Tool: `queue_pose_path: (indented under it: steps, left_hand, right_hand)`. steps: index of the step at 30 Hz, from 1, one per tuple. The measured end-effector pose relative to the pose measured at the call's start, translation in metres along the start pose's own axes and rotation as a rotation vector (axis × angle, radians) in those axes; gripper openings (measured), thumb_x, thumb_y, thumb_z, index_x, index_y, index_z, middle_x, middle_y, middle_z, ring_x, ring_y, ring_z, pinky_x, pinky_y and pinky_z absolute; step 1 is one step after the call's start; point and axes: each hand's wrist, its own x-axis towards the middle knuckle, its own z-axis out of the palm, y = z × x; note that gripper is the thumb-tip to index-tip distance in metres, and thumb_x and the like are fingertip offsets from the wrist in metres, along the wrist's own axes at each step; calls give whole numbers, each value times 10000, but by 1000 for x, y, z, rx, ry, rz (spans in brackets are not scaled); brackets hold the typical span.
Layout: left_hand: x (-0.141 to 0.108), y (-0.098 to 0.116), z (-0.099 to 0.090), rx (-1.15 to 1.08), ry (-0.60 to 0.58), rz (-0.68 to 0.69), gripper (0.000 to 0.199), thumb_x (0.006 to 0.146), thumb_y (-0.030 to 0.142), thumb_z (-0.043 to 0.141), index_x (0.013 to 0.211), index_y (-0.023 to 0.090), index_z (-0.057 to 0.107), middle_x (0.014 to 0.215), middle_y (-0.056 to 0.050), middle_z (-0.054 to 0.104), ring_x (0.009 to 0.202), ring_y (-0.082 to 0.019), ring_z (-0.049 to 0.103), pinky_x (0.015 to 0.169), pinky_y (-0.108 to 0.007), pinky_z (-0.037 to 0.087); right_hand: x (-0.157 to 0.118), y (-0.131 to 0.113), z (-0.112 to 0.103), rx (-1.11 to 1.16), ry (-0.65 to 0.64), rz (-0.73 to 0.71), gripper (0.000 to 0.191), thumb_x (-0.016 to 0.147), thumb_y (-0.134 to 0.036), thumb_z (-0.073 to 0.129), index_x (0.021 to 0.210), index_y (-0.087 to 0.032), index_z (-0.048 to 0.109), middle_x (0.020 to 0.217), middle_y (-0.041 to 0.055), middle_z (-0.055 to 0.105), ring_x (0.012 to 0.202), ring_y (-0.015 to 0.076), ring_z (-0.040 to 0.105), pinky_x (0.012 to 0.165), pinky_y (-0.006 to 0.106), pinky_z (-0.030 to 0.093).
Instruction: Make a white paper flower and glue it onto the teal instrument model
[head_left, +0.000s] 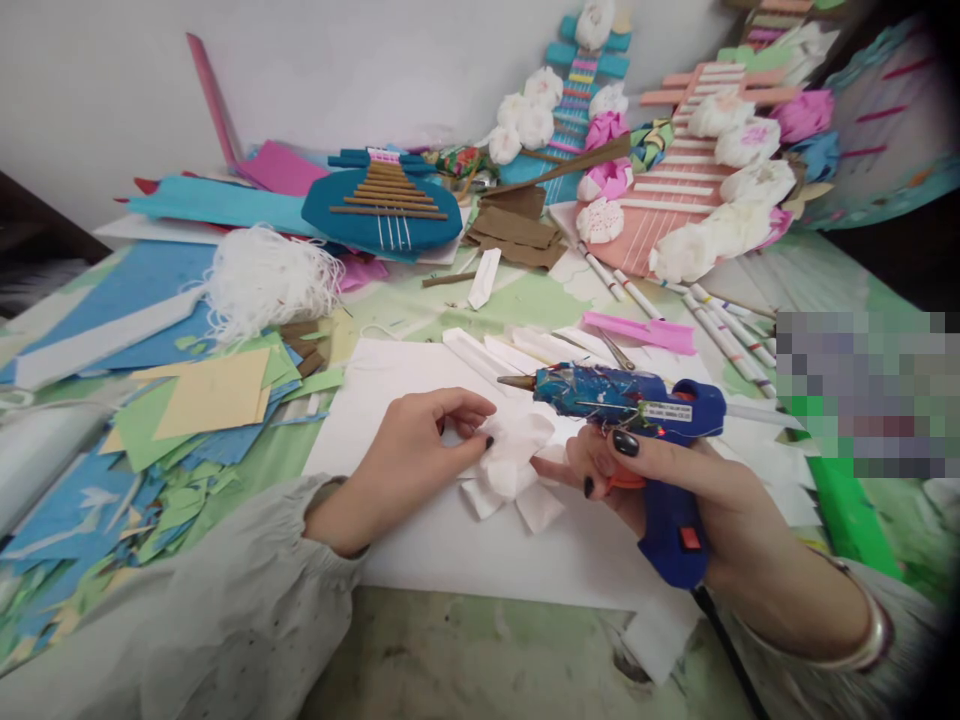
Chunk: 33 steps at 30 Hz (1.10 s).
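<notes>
A blue hot glue gun (622, 395) is gripped in my right hand (720, 500), its metal nozzle pointing left and a glue stick jutting from its back. Below the nozzle lies a white paper flower (514, 465) with layered petals. My left hand (424, 455) pinches the flower's left side between thumb and fingers. One finger of my right hand reaches out to the flower's right side. Under both hands is a white sheet (420, 555). Loose petal-like paper pieces stick out below the flower.
Paper scraps (180, 500) and a bundle of white string (270, 280) lie at the left. Behind stand a blue paper instrument (382, 215) and a pink one with flowers (675, 190). Markers (727, 325) lie at the right. A black cord (727, 650) runs down from the glue gun.
</notes>
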Motion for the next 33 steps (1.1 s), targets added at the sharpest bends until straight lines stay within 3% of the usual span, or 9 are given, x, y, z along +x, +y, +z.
queue_pose_path:
  steps: [9,13,18,22,27,33]
  left_hand:
    - [3,0,-6,10,-126,25,87,713,258,670,758,187,694,692,17,668,644,-110,569,582,-213,434]
    - [-1,0,-5,15,-75,127,30,732,204,648,733,187,674,671,25,655,609,-98,556,545,-200,417]
    - [-5,0,-2,86,-3,317,113,709,88,624,749,183,668,745,8,679,693,-115,595,635,-221,453]
    - [-6,-1,0,30,34,273,151,723,88,604,824,180,670,784,-3,693,696,-117,617,621,-211,481]
    - [-8,1,-2,-8,57,253,131,764,126,589,844,181,677,823,-15,713,762,-139,653,695,-228,517]
    - [-12,3,-4,52,68,497,144,790,121,584,851,183,698,868,-46,704,828,-145,640,757,-256,511]
  right_hand:
    - [2,5,0,-17,-23,11,126,680,-299,717,629,-201,656,601,-3,616,676,157,609,923,417,473]
    - [2,5,1,-47,-22,5,137,676,-312,716,643,-195,653,615,-1,615,700,159,609,911,396,477]
    - [-1,4,2,-52,15,18,169,650,-329,725,614,-197,626,600,-1,599,668,161,598,809,349,518]
    - [-1,3,4,-86,21,1,176,638,-330,724,596,-194,621,589,0,587,633,156,583,741,320,526]
    - [-1,5,4,-49,11,-23,139,665,-302,713,618,-201,629,586,-14,583,627,144,585,782,335,520]
    - [-1,5,3,-3,-15,-14,147,671,-312,723,622,-194,650,589,-13,584,646,140,585,898,393,489]
